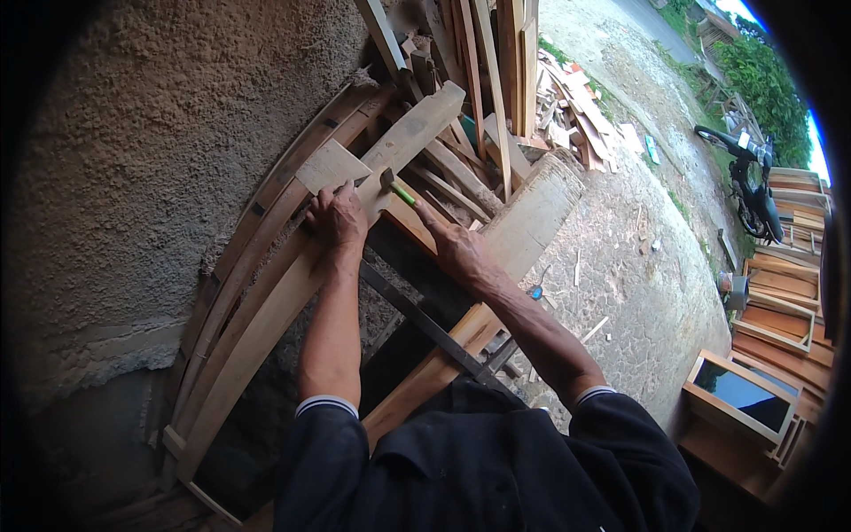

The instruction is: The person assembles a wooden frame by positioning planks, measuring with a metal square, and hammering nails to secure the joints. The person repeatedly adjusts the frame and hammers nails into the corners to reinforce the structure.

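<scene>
My right hand (461, 253) is closed around a hammer (406, 194) with a green handle. The hammer's dark head rests close to the light wooden beam (417, 129), just right of my other hand. My left hand (339, 219) lies at the corner of a long wooden frame (244, 363), beside a flat wood block (332, 167). Its fingers are curled together; whatever they pinch is too small or hidden to make out. A dark metal bar clamp (425, 324) crosses the frame below my hands, between my forearms.
A rough wall (177, 133) rises along the left. Wood offcuts (581, 111) lie heaped beyond upright planks (496, 80). A wide board (536, 213) stands to the right of my hands. Farther right are a motorcycle (753, 182) and stacked wooden frames (780, 310).
</scene>
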Action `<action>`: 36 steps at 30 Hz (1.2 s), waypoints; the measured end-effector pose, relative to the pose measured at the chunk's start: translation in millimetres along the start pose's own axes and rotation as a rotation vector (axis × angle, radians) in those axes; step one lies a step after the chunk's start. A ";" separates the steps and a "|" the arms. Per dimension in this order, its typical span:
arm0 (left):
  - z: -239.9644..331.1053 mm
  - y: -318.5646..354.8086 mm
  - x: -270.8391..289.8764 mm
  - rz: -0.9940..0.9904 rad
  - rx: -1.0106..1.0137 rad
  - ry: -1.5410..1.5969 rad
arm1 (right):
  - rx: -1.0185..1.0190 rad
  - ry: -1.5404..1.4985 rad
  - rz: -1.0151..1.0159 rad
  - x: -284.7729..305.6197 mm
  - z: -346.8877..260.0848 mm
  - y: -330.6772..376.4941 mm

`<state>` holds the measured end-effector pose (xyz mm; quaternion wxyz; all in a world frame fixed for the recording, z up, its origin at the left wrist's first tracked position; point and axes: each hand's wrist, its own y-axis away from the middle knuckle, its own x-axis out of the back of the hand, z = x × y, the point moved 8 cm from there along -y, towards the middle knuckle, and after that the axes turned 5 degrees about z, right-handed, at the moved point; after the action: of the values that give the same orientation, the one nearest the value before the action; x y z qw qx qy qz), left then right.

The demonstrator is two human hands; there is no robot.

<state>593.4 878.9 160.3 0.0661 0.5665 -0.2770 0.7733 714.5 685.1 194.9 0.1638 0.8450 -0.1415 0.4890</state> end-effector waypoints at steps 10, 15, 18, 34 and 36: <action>1.4 -16.2 -3.4 -0.023 0.040 0.034 | 0.048 -0.015 0.094 4.4 9.2 -11.4; 6.8 -10.3 -6.4 -0.171 0.075 0.011 | -0.103 -0.190 0.205 14.2 67.8 12.8; 11.6 -10.9 -10.8 -0.186 0.067 -0.065 | -0.139 -0.326 0.426 36.0 128.3 52.0; 6.5 -15.4 -18.9 -0.195 0.027 -0.121 | -0.517 -0.105 0.149 -40.6 277.8 118.4; 2.3 -18.6 -23.0 -0.256 0.021 -0.075 | -0.518 -0.102 0.284 -30.5 276.7 142.4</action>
<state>611.1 898.2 146.4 0.1481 0.6265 -0.1966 0.7396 858.9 443.6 58.5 0.2965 0.7704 -0.3862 0.4116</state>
